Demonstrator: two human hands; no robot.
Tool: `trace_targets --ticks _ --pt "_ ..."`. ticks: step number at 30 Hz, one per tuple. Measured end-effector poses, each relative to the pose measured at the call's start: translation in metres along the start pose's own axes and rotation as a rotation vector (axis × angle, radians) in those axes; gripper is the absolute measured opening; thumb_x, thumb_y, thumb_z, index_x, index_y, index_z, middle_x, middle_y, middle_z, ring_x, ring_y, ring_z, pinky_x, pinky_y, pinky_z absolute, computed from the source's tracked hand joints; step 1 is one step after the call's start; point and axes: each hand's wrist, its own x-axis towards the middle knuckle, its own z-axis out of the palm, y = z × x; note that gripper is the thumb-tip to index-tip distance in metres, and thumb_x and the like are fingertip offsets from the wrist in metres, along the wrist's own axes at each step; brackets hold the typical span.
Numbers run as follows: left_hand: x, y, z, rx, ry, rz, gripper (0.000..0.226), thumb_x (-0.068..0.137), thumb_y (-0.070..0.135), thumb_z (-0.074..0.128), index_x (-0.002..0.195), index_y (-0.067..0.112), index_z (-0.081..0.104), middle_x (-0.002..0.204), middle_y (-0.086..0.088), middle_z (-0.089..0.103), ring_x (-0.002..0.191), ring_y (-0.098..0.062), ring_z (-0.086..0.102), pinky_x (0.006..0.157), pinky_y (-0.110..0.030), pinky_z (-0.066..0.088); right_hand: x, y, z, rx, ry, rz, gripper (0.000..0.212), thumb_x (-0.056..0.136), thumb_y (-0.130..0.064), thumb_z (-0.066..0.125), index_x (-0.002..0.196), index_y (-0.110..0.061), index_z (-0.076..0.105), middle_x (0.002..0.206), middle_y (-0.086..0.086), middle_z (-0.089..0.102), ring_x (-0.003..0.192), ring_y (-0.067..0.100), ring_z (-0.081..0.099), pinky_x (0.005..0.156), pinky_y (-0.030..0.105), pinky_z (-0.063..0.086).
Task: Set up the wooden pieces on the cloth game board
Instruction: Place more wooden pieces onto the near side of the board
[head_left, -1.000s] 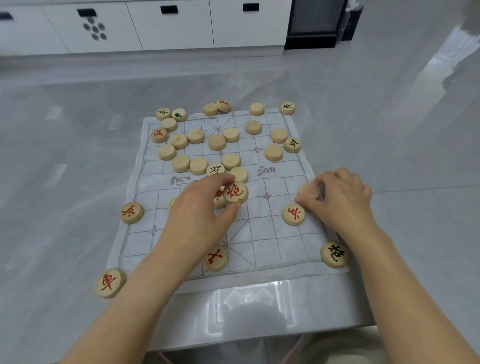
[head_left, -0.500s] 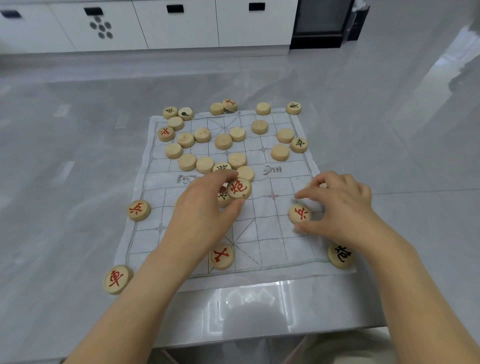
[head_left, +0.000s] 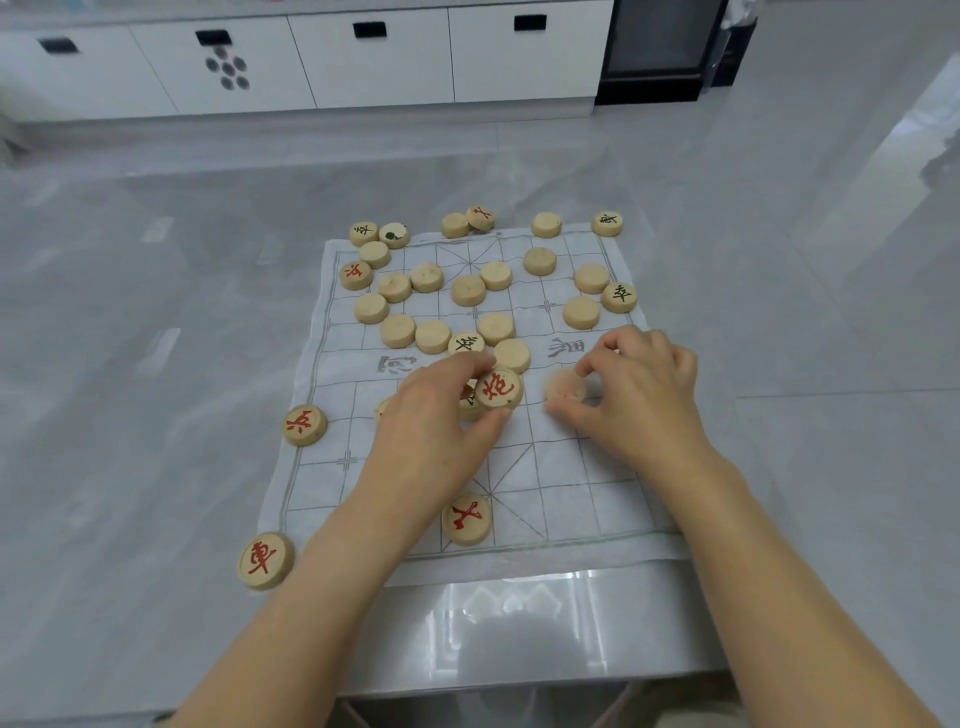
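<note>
The white cloth game board (head_left: 561, 499) lies on a grey table. My left hand (head_left: 431, 431) pinches a wooden disc with a red character (head_left: 498, 388) near the board's middle, over another partly hidden disc. Just to the right, my right hand (head_left: 639, 400) pinches a blurred wooden disc (head_left: 563, 387) between thumb and fingers. Several face-down discs (head_left: 431, 335) crowd the far half. Red-marked discs lie at the left cloth edge (head_left: 305, 425), off the near-left corner (head_left: 265, 560) and on the near row (head_left: 466, 518).
Black-marked discs sit at the far right (head_left: 618, 297) and the far right corner (head_left: 607, 223). The table's front edge (head_left: 519, 680) is close to me. White cabinets (head_left: 363, 62) and a dark appliance (head_left: 660, 47) stand beyond.
My right hand has moved left from the board's right side toward the middle, carrying a disc. The red-marked disc it was touching is gone from there. My left hand still holds its disc.
</note>
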Motion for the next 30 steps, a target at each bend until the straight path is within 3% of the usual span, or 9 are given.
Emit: trace_targets --ticks 4,9,13,17,21,25,30 --pt "0.004 -0.001 0.007 -0.01 -0.011 0.0 0.046 0.082 0.03 0.065 0.126 0.027 0.052 0.121 0.013 0.059 0.107 -0.007 0.054 0.087 -0.019 0.038 -0.002 -0.004 -0.003 0.008 -0.025 0.017 0.05 0.073 -0.061 0.061 0.11 -0.028 0.06 0.119 -0.007 0.05 0.115 0.019 0.038 0.094 0.035 0.02" --pt "0.004 0.008 0.015 -0.044 -0.031 0.077 0.047 0.083 0.031 0.064 0.128 0.026 0.05 0.121 0.014 0.058 0.093 0.0 0.053 0.079 -0.014 0.037 -0.015 -0.017 -0.03 0.458 -0.07 -0.04 0.04 0.075 -0.05 0.065 0.112 -0.036 0.06 0.108 -0.016 0.059 0.107 0.01 0.045 0.093 0.03 0.024" --pt "0.0 0.014 0.022 -0.058 -0.084 0.167 0.05 0.082 0.027 0.066 0.129 0.025 0.047 0.118 0.012 0.06 0.096 0.001 0.052 0.071 -0.006 0.037 -0.02 -0.014 -0.031 0.357 -0.181 -0.153 0.051 0.077 -0.047 0.066 0.125 -0.037 0.053 0.119 -0.017 0.055 0.116 0.009 0.039 0.088 0.025 0.015" --pt "-0.004 0.017 0.029 -0.094 -0.129 0.157 0.056 0.083 0.029 0.066 0.133 0.025 0.041 0.12 0.012 0.061 0.098 0.003 0.053 0.075 -0.013 0.039 -0.019 -0.006 -0.032 0.307 -0.226 -0.19 0.05 0.078 -0.045 0.066 0.125 -0.035 0.053 0.118 -0.014 0.058 0.112 0.01 0.045 0.099 0.033 0.022" --pt "-0.005 0.019 0.033 -0.156 -0.142 0.137 0.053 0.083 0.018 0.065 0.131 0.026 0.044 0.119 0.01 0.063 0.091 0.007 0.05 0.078 -0.012 0.043 -0.022 0.0 -0.028 0.207 -0.265 -0.222 0.051 0.081 -0.043 0.064 0.13 -0.035 0.048 0.118 -0.012 0.057 0.112 0.01 0.044 0.094 0.028 0.018" --pt "-0.004 0.02 0.03 -0.158 -0.136 0.122 0.052 0.085 0.018 0.062 0.132 0.027 0.043 0.121 0.013 0.06 0.101 0.001 0.054 0.087 -0.02 0.048 -0.023 0.024 -0.039 0.114 -0.206 -0.113 0.044 0.079 -0.041 0.067 0.121 -0.034 0.054 0.113 -0.015 0.053 0.113 0.01 0.042 0.091 0.03 0.019" --pt "0.005 0.003 -0.005 -0.122 0.052 0.021 0.041 0.085 0.021 0.062 0.124 0.029 0.051 0.109 0.019 0.058 0.098 0.001 0.054 0.084 -0.02 0.047 -0.026 0.039 -0.041 0.031 -0.281 -0.009 0.047 0.069 -0.049 0.073 0.111 -0.041 0.054 0.106 -0.015 0.037 0.115 0.012 0.033 0.092 0.031 0.019"
